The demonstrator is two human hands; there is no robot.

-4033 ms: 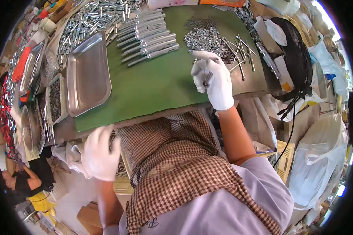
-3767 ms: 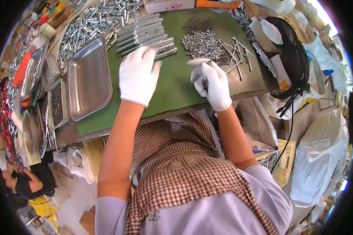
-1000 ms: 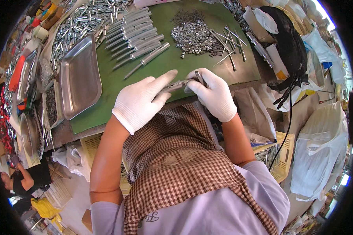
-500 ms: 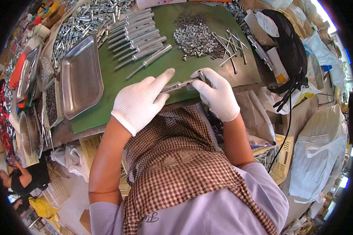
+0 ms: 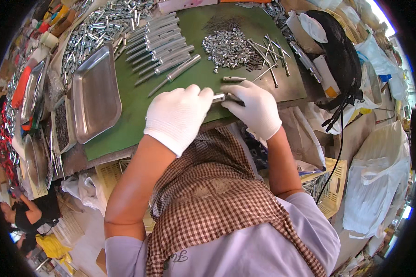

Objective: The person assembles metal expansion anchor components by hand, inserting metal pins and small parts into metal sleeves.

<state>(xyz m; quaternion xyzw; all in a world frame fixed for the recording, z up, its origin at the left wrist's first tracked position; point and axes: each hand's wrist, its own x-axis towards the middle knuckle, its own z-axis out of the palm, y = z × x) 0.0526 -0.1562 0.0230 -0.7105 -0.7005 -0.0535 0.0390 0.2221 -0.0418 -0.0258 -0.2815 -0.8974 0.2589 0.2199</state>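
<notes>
Both my hands wear white knit gloves and meet over the near edge of the green mat (image 5: 138, 124). My left hand (image 5: 180, 115) is closed, knuckles up, round a silvery metal rod (image 5: 218, 97) whose end sticks out toward the right. At that end my right hand (image 5: 254, 108) is closed, thumb and fingers round a darker metal piece; whether it joins the rod is hidden. Just beyond my right fingers a short metal tube (image 5: 234, 79) lies on the mat. A row of stepped metal rods (image 5: 182, 68) lies ahead of my left hand.
Small metal nuts (image 5: 224, 46) are heaped farther back, beside long thin bolts (image 5: 272, 57). An empty steel tray (image 5: 97, 92) sits at the left, below a pile of metal sleeves (image 5: 97, 32). A black mesh bag (image 5: 339, 51) lies at the right.
My left hand has turned from an open-fingered grasp to a knuckles-up grip and moved right along the rod. A short tube now lies on the mat beyond my right hand.
</notes>
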